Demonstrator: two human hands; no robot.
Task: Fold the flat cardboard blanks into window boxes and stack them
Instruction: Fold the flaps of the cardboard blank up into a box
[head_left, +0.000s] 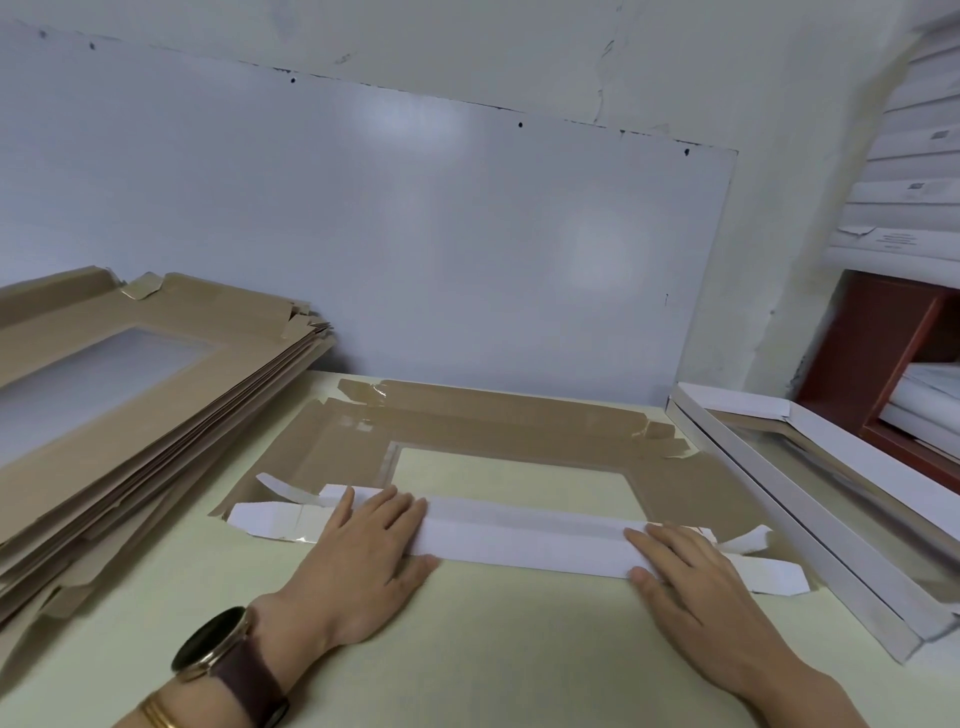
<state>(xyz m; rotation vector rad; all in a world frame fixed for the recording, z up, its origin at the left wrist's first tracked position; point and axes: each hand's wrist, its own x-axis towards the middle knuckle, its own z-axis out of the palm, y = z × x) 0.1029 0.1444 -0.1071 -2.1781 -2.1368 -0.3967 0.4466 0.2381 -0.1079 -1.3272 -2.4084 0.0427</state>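
Near flap (519, 540) of 1 cardboard blank (467, 421) pressed flat on the table (493, 660).

At far left a stack of flat brown blanks (130, 415) slopes up off the table (a window cut-out shows in the top one). Next, the left hand (363, 551), a watch (218, 644) on its wrist, lies palm down with fingers straight and slightly spread, pressing the left part of the white flap, which is folded over the blank's near edge. The blank lies mid-table, brown side up, the tabletop showing through its window. The right hand (696, 577) presses the flap's right end, fingers straight and close together. At far right a folded white window box (810, 519) lies on the table.
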